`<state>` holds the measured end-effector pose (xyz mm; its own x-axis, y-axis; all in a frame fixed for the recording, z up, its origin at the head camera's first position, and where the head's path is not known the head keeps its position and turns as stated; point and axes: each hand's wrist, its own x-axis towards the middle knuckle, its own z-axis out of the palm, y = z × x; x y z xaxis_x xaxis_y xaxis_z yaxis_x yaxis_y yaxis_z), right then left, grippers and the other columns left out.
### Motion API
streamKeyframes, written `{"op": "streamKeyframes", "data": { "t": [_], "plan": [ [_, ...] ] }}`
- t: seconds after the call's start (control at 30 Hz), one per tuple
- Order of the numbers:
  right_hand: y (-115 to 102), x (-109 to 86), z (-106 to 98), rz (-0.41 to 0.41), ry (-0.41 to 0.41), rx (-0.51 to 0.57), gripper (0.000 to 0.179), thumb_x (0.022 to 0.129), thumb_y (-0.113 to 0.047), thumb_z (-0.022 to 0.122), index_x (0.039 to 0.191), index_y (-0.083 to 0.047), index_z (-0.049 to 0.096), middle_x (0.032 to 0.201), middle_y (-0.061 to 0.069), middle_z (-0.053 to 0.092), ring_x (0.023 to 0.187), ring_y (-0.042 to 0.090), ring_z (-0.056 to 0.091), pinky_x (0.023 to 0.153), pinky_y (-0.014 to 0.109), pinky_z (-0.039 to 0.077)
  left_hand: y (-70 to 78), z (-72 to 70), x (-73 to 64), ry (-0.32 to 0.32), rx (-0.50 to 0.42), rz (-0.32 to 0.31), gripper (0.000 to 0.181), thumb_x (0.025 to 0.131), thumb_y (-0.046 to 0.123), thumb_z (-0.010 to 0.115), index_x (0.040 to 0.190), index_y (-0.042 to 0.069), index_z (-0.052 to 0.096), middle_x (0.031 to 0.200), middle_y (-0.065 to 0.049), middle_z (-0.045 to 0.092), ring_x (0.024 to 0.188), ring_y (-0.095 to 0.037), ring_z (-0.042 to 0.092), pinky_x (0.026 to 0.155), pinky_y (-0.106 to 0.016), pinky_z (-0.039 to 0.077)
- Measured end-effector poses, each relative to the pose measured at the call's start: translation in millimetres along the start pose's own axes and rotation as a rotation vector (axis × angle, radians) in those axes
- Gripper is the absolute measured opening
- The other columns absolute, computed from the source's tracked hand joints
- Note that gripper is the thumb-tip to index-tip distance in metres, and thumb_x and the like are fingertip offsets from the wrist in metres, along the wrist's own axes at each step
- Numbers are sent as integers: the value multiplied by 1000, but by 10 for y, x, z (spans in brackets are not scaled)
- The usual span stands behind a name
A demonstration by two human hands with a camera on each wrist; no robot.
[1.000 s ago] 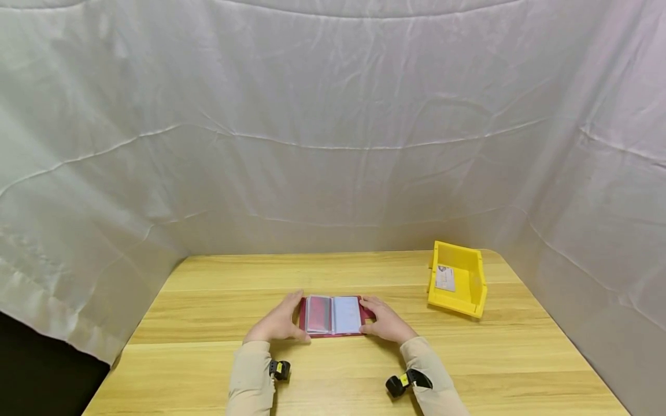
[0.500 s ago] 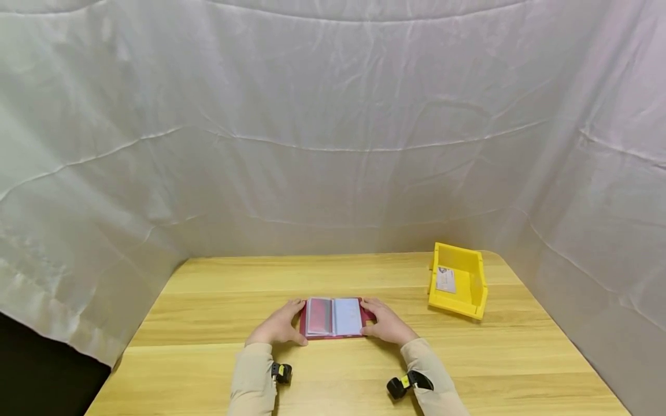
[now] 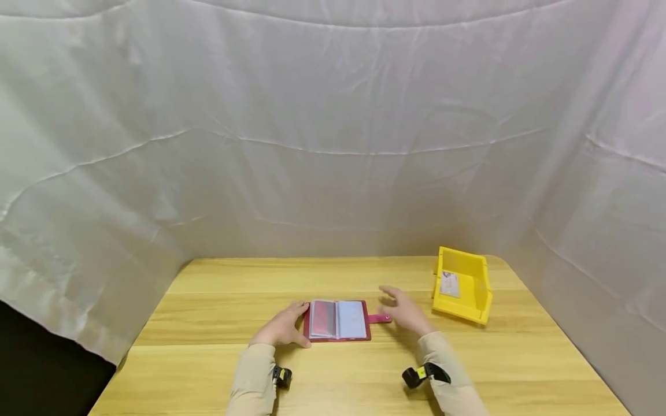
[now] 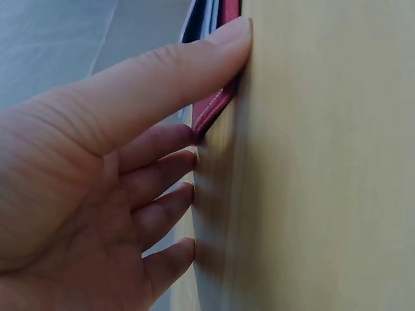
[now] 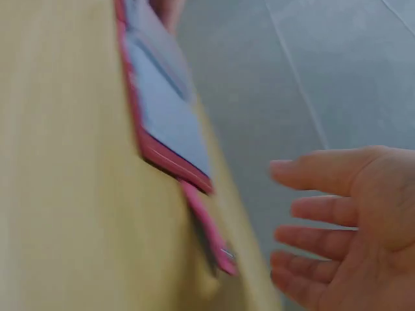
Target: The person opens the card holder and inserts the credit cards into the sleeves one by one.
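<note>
A dark red card holder [image 3: 371, 332] lies spread open on the table, with clear plastic sleeves [image 3: 352, 319] inside. Its pink snap strap [image 3: 380, 318] sticks out to the right. At the holder's left edge rests my left hand [image 3: 283, 327]; in the left wrist view the thumb [image 4: 175, 74] is at the red corner and the other fingers reach the tabletop. My right hand [image 3: 408, 314] is raised beside the strap, holding nothing. The right wrist view shows its fingers [image 5: 318, 240] apart from the strap [image 5: 206, 223].
A yellow bin [image 3: 473, 294] stands at the right rear of the wooden table [image 3: 208, 375], with a printed card [image 3: 450, 284] inside. Pale grey cloth [image 3: 333, 173] hangs behind and along both sides.
My right hand has let go of the holder's right edge and moved right, uncovering the strap. The left hand stays at the left edge. The view has shifted slightly.
</note>
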<state>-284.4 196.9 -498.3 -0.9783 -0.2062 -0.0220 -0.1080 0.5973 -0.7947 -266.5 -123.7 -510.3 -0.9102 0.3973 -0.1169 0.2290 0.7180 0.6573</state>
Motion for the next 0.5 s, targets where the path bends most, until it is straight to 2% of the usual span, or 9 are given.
{"op": "streamKeyframes", "data": {
  "t": [0.07, 0.13, 0.23, 0.3, 0.37, 0.43, 0.5],
  "plan": [
    [24, 27, -181, -20, 61, 39, 57, 93, -19, 64, 143, -1, 45, 141, 26, 51, 127, 42, 52, 107, 54, 44, 0, 7, 0, -2, 1, -6, 98, 66, 14, 88, 146, -6, 36, 156, -26, 28, 146, -45, 22, 120, -58, 21],
    [59, 61, -387, -57, 129, 83, 51, 95, -19, 61, 139, 3, 47, 136, 27, 54, 119, 36, 59, 100, 43, 53, 6, 12, 5, -4, 3, -8, 97, 66, 13, 88, 146, -6, 36, 156, -26, 28, 146, -45, 22, 120, -58, 21],
    [139, 122, -707, -62, 221, 211, 47, 97, -19, 58, 136, 7, 49, 126, 28, 59, 102, 16, 66, 88, 26, 57, 14, 14, 14, -3, 0, -6, 97, 66, 13, 88, 146, -6, 36, 156, -26, 29, 146, -45, 23, 120, -58, 22],
    [199, 151, -904, -22, 284, 289, 48, 99, -22, 56, 136, 7, 48, 123, 22, 61, 93, 3, 64, 85, 20, 56, 18, 12, 18, -3, 0, -1, 97, 66, 13, 87, 146, -6, 36, 156, -26, 28, 146, -45, 23, 119, -58, 22],
    [278, 175, -1073, 36, 318, 335, 51, 101, -26, 53, 140, 6, 44, 127, 18, 57, 93, -2, 60, 89, 22, 55, 15, 11, 18, -5, 1, -2, 98, 66, 13, 87, 147, -6, 35, 157, -25, 28, 146, -44, 23, 119, -58, 22],
    [358, 191, -1206, 104, 318, 366, 57, 102, -31, 48, 145, 4, 37, 138, 20, 49, 108, 8, 58, 101, 32, 52, 17, 6, 10, -7, -1, -2, 98, 66, 14, 87, 147, -6, 35, 157, -25, 28, 146, -44, 23, 119, -58, 22],
    [445, 213, -1306, 176, 284, 380, 63, 103, -36, 44, 150, 3, 29, 150, 23, 36, 128, 24, 48, 112, 44, 42, 15, 3, 2, -8, 0, 0, 98, 66, 13, 87, 146, -6, 36, 156, -26, 28, 146, -45, 23, 119, -59, 22]
  ]
}}
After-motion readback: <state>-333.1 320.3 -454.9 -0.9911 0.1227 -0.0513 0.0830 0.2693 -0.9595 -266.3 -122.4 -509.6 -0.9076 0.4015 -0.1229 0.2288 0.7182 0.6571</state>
